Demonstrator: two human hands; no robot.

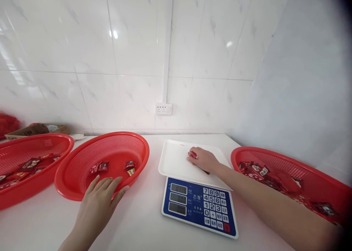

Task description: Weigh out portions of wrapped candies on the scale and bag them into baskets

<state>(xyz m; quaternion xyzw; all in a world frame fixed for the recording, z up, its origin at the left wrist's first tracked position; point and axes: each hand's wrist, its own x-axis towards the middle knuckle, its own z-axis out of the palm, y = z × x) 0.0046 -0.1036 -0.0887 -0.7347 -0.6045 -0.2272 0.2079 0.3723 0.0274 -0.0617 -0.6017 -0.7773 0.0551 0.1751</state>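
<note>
My right hand (204, 159) rests over the white weighing tray (172, 157), its fingers closed round a small red packet (193, 155). Part of another red packet shows under the palm. Below the tray is the scale's blue panel (196, 197) with keys and three displays. My left hand (101, 196) has its fingers spread at the near rim of the middle red basket (115, 141), with nothing seen in it. Inside that basket lie a few small packets (103, 166), red ones and a yellow one (131, 171).
Another red basket (35, 142) with packets stands at the left, and a third (264, 153) with many red packets at the right. Behind the left one is a cardboard box (22, 132). A tiled wall with a socket (164, 109) closes off the back.
</note>
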